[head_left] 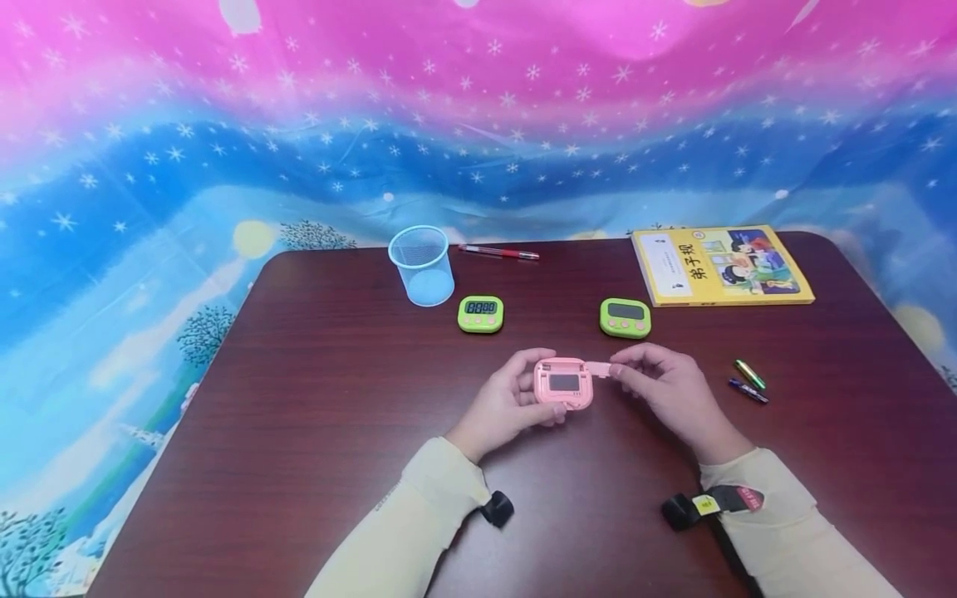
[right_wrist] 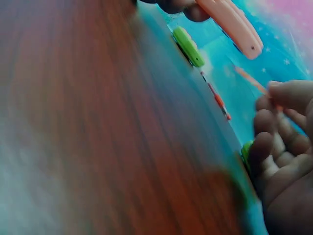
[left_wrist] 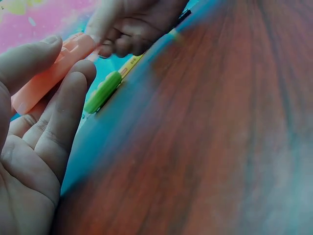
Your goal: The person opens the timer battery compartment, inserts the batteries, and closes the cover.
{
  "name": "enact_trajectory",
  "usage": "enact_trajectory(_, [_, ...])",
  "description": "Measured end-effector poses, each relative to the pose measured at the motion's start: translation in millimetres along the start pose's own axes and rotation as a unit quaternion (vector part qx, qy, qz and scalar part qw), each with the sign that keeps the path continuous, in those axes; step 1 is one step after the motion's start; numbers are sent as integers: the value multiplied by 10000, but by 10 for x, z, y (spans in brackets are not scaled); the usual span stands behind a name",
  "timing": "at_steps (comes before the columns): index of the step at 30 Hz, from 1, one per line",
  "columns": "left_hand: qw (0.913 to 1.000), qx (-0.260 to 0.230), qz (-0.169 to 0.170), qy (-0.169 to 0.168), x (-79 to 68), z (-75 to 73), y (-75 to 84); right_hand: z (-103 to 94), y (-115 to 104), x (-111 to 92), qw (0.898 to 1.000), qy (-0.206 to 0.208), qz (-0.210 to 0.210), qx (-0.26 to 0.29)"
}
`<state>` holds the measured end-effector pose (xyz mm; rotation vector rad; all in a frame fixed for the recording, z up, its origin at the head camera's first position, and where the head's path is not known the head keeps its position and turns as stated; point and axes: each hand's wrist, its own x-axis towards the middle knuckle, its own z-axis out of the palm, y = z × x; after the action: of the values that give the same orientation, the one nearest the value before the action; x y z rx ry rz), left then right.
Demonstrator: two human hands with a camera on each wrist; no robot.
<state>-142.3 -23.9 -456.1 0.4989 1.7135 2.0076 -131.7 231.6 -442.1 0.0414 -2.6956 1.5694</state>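
Observation:
My left hand [head_left: 516, 399] holds a pink digital timer [head_left: 564, 384] above the table by its edges, thumb along the lower side. The timer's back faces up and shows an open slot along its top edge. Thumb and fingertips of my right hand [head_left: 665, 390] pinch a small, flat pink cover [head_left: 600, 370] at the timer's right side. In the right wrist view this cover [right_wrist: 252, 81] looks thin and stands apart from the timer [right_wrist: 234, 27]. Two small batteries, one green [head_left: 750, 374] and one dark blue [head_left: 748, 390], lie on the table right of my right hand.
Two green timers [head_left: 480, 315] [head_left: 625, 318] lie beyond my hands; the left one's display shows digits. Farther back are a blue mesh pen cup [head_left: 423, 270], a red pen [head_left: 498, 252] and a yellow book [head_left: 721, 266]. A patterned cloth [head_left: 478, 124] hangs behind the dark table [head_left: 314, 399].

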Motion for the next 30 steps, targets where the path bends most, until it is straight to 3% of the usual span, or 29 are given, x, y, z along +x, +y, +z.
enact_trajectory(5, [10000, -51, -16, 18, -4, -22, 11, -34, 15, 37, 9974, -492, 399, -341])
enact_trajectory(13, [9999, -102, -59, 17, -1, -24, 8, -63, -12, 53, 9938, -568, 666, -688])
enact_trajectory(30, [10000, -62, -52, -2, -6, -18, 19, -21, -76, 24, 9830, -536, -95, -1753])
